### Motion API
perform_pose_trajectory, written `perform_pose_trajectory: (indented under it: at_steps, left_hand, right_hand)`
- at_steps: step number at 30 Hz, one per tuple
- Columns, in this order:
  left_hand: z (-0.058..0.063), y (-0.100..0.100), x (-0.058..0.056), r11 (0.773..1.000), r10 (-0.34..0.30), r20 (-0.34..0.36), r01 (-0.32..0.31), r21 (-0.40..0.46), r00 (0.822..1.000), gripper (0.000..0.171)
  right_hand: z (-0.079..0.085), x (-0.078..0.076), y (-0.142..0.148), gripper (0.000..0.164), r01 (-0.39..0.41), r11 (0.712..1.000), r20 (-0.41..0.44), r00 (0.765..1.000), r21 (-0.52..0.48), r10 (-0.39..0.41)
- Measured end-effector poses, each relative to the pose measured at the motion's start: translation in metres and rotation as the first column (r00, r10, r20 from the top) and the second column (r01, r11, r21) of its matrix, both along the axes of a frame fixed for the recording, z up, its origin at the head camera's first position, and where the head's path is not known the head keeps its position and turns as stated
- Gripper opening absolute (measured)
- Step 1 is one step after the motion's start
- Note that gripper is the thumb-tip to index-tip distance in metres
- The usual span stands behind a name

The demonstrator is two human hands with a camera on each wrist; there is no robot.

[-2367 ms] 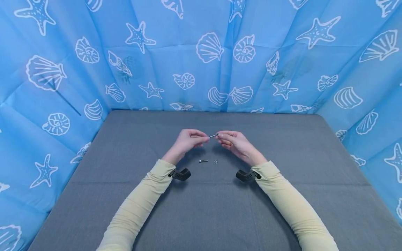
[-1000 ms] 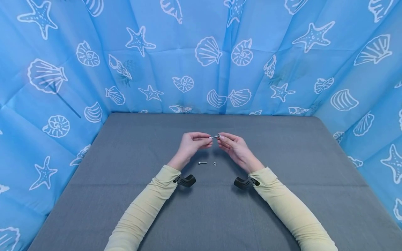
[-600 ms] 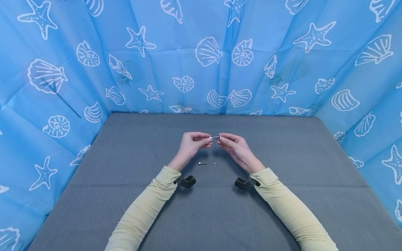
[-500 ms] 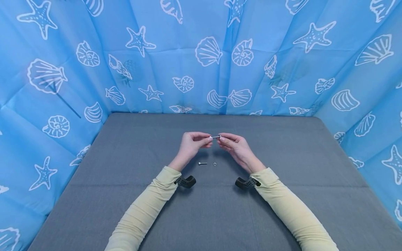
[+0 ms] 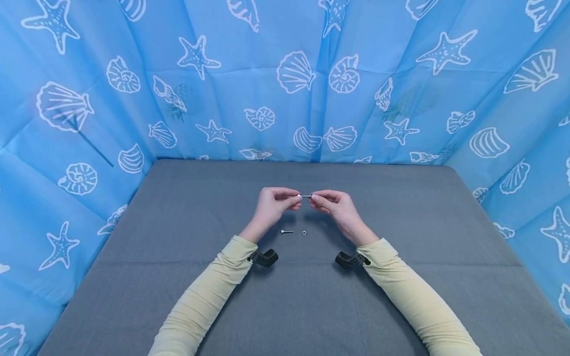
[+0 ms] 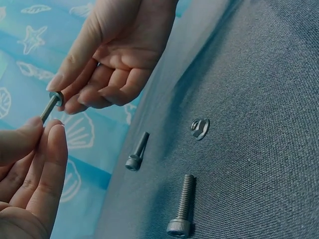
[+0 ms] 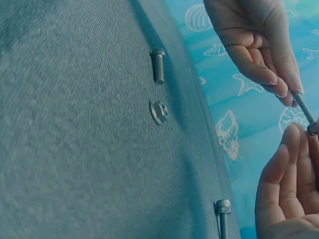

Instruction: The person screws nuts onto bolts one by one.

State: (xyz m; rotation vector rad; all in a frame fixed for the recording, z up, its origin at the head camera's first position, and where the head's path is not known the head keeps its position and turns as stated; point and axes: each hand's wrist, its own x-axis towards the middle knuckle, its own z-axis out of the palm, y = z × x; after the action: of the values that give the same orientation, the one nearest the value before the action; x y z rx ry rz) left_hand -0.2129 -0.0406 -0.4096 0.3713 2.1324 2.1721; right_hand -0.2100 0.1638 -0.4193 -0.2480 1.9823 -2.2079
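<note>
**Left hand [image 5: 272, 202] and right hand [image 5: 339, 205] meet at a held bolt [image 5: 305, 196]**

The left hand pinches one end of the held bolt between thumb and fingers; the right hand pinches a nut-like ring [image 6: 56, 98] at its other end. The held bolt is raised above a grey table [image 5: 285, 301]. Lying nearer the person than the held bolt are a loose nut [image 5: 304, 232] and a loose bolt [image 5: 287, 231]. Both wrist views show a second loose bolt [image 6: 137, 151] lower than the held bolt. Beyond it hangs a blue curtain [image 5: 254, 81].

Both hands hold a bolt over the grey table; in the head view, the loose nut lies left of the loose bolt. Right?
Not quite: the head view shows the loose nut to the right of the loose bolt. The rest stands.
</note>
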Motion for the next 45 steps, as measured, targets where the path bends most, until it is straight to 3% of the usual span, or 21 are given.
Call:
perform_pose_trajectory:
  at_steps: [3,7,10,14,18,25,36,45]
  left_hand:
    - [0.003,-0.001,0.001,1.0,-0.014,0.01,0.014,-0.004,1.0,0.021]
    - [0.018,-0.003,0.01,1.0,-0.022,-0.001,0.022,-0.017,1.0,0.017]
    - [0.015,-0.003,0.008,1.0,-0.016,-0.019,0.016,-0.014,1.0,0.02]
    - [0.0,-0.002,-0.001,1.0,-0.008,-0.024,0.007,-0.008,1.0,0.026]
    - [0.0,-0.002,0.0,1.0,0.001,-0.021,-0.002,-0.018,1.0,0.023]
    - [-0.002,0.001,-0.001,1.0,0.003,-0.021,-0.003,-0.012,1.0,0.021]
    - [-0.003,0.0,-0.001,1.0,0.006,-0.011,-0.006,0.003,1.0,0.022]
    - [-0.003,-0.001,0.0,1.0,0.005,-0.017,-0.006,-0.013,1.0,0.019]
  right_hand:
    - [0.002,0.0,0.0,0.041,-0.002,0.999,-0.013,1.0,0.047,0.003]
    - [0.002,-0.001,-0.001,0.041,-0.005,0.999,-0.028,1.0,0.035,0.006]
    - [0.002,-0.002,-0.001,0.036,-0.001,0.999,-0.061,0.998,0.033,0.003]
    - [0.002,-0.003,-0.001,0.03,0.008,0.997,-0.12,0.993,0.073,0.001]
    - [0.004,-0.003,0.0,0.03,0.02,0.993,-0.152,0.988,0.113,-0.002]
    - [0.006,-0.003,0.001,0.028,0.026,0.989,-0.129,0.992,0.148,-0.007]
    - [0.01,-0.001,0.003,0.029,-0.04,0.995,-0.104,0.993,0.089,0.049]
    - [0.01,-0.001,0.002,0.034,-0.05,0.982,-0.1,0.993,0.181,0.069]
